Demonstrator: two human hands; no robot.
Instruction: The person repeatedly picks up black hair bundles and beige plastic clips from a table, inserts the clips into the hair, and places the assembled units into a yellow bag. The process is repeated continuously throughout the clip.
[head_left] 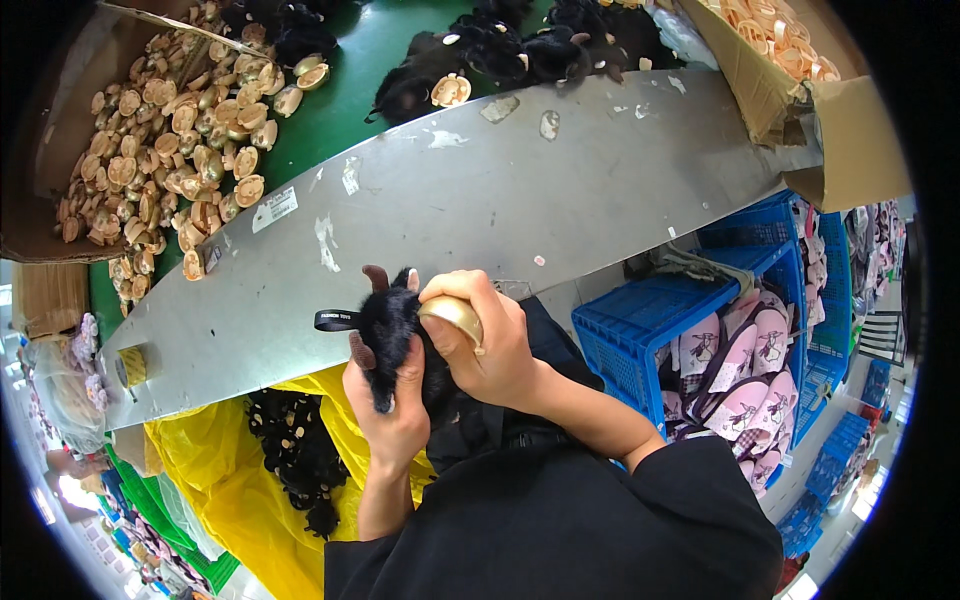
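My left hand (392, 420) is closed around a small black plush toy (388, 325) with brown felt tips and a black ribbon loop (337, 320) sticking out to the left. In my right hand (492, 345) I grip a shiny gold plastic half shell (455, 322), its rounded side up, right beside the plush. My right fingertips reach the plush's edge; whether the shell touches it I cannot tell. Both hands are above the near edge of a grey metal ledge (420, 200).
A cardboard box (40, 190) spills many gold shells at the left. Black plush toys (540, 55) lie on the green belt (340, 100). A yellow bag (210, 480) with plush stands below left. Blue crates (640, 320) of pink slippers (770, 390) are at right; a tape roll (131, 366) sits left.
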